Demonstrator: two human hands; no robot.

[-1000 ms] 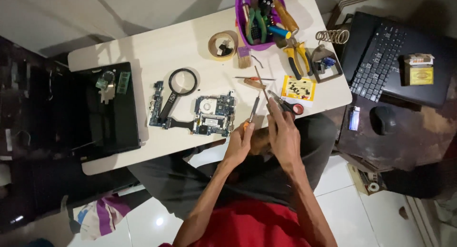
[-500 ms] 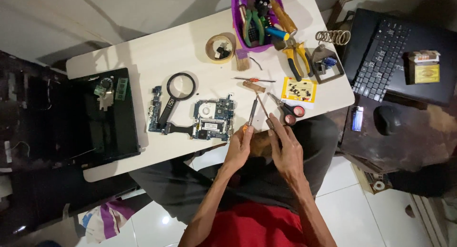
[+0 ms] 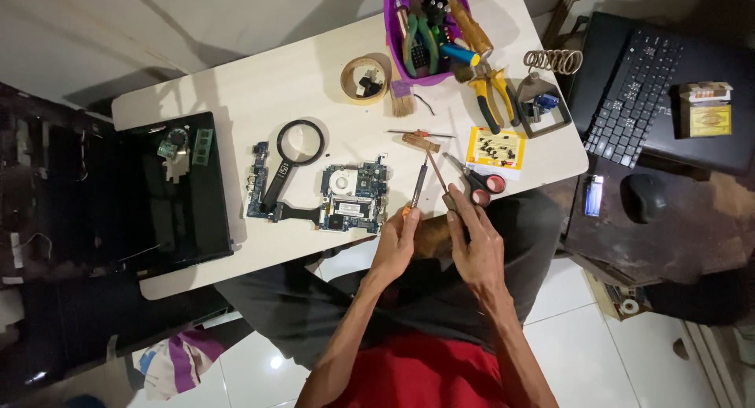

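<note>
My left hand [image 3: 397,241] is at the table's front edge, closed on an orange-handled screwdriver [image 3: 418,186] whose shaft points away from me. My right hand [image 3: 474,243] is beside it, fingers pinched on a second thin tool [image 3: 436,170] that crosses next to the screwdriver. Red-handled scissors [image 3: 481,183] lie just beyond my right fingers. A blue-green circuit board [image 3: 354,197] rests left of my hands, joined by a flat cable to a narrow board [image 3: 258,189]. A magnifying glass [image 3: 297,147] lies across them.
An open black laptop shell [image 3: 169,196] sits at the table's left. At the back are a purple tool basket [image 3: 393,38], a tape roll [image 3: 363,79], yellow pliers [image 3: 491,95], a soldering stand [image 3: 550,90] and a yellow card [image 3: 495,148]. A laptop keyboard [image 3: 637,86], mouse [image 3: 645,197] and lighter [image 3: 594,196] lie right.
My hands stay together at the table edge with the tools; they have dropped slightly toward me and the tool tips have shifted a little. Nothing else moved.
</note>
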